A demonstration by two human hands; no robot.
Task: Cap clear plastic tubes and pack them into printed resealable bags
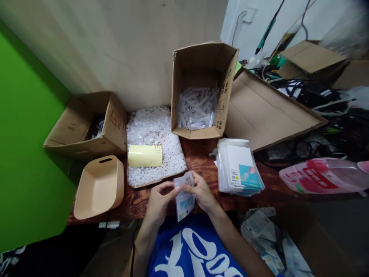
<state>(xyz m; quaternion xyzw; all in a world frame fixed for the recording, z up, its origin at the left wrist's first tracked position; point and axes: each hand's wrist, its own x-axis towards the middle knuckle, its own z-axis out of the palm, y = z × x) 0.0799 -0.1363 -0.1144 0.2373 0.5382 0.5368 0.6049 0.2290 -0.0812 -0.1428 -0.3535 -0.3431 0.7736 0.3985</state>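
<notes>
Small printed packet (pixel 184 197) sits pinched at its top edge between left hand (pixel 158 203) and right hand (pixel 201 193), above the near surface (pixel 201 157). Judging by the fingers, they are opening its mouth; next calls for a tube from the cardboard box (pixel 201 92).

Between the left hand (pixel 158 203) and right hand (pixel 201 191) is a clear packet (pixel 183 196) with a white card printed in pale blue. Just left of the hands sit a beige tub (pixel 99 187) and a pale yellow roll (pixel 145 156) on white beads (pixel 154 130). Right of them lies a stack of packets (pixel 238 168), white with a teal and yellow corner, and below the hands a blue shirt (pixel 193 250) carries white lettering.
</notes>
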